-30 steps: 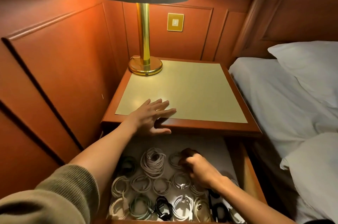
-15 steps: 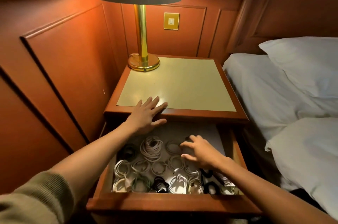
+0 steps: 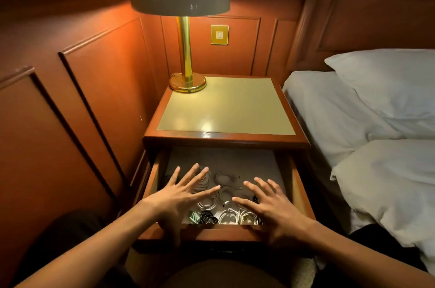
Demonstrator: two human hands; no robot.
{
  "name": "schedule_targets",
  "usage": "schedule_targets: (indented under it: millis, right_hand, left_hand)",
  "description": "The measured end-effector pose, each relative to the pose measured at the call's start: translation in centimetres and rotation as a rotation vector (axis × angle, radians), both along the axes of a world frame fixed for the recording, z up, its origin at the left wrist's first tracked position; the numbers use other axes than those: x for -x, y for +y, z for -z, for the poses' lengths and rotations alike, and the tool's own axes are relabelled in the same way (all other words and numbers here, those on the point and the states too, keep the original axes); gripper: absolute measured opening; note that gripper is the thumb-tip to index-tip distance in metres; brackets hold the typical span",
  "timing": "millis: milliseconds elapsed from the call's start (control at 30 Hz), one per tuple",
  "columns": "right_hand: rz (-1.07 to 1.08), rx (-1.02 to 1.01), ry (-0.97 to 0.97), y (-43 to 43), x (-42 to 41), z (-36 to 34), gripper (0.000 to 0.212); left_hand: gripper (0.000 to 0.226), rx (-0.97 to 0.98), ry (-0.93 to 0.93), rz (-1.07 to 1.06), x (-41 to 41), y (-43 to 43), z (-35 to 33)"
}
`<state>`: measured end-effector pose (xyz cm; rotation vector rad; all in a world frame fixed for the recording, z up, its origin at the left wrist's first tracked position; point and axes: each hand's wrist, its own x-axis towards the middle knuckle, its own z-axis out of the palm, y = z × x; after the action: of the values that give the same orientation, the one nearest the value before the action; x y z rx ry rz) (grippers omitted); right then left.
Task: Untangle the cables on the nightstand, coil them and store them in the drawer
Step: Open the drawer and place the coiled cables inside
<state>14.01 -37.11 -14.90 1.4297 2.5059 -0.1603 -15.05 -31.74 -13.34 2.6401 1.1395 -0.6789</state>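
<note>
Hands spread flat and empty, our left hand [image 3: 186,196] and right hand [image 3: 270,207] sit over coiled cables [image 3: 224,194] in the open drawer [image 3: 226,233], where we judge a hard shove shut could jolt coils loose.

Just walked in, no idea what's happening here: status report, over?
Left hand and right hand open, spread over the open drawer. Coiled cables lie inside. Lamp stands on nightstand. Nothing blocks the drawer.
</note>
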Motion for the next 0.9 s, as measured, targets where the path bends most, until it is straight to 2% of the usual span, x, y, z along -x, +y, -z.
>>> schedule_targets:
  millis: [67, 200, 367, 600, 733, 900]
  right_hand:
    - [-0.014, -0.154, -0.016, -0.5, 0.0, 0.2, 0.121]
    - [0.107, -0.175, 0.012, -0.9, -0.2, 0.3, 0.125]
    - [0.286, -0.305, 0.094, 1.5, 0.4, 0.5, 0.127]
    - [0.392, -0.328, 0.094, 8.4, -0.7, 0.3, 0.139]
    - [0.419, -0.363, 0.060, 12.0, -0.6, 0.4, 0.132]
    - [0.485, -0.418, 0.038, 14.4, -0.3, 0.6, 0.108]
  left_hand:
    - [0.158, -0.061, -0.060, 0.014, 0.0, -0.4, -0.4]
    - [0.161, -0.144, -0.135, -0.077, 0.6, -1.1, -0.8]
    - [0.155, -0.336, -0.262, -0.186, 2.2, 1.4, -1.1]
    - [0.159, -0.413, -0.237, -0.204, 0.3, 8.5, -0.8]
    - [0.162, -0.445, -0.228, -0.244, -0.8, 11.8, -1.2]
    - [0.148, -0.474, -0.290, -0.338, -1.2, 13.5, -0.6]
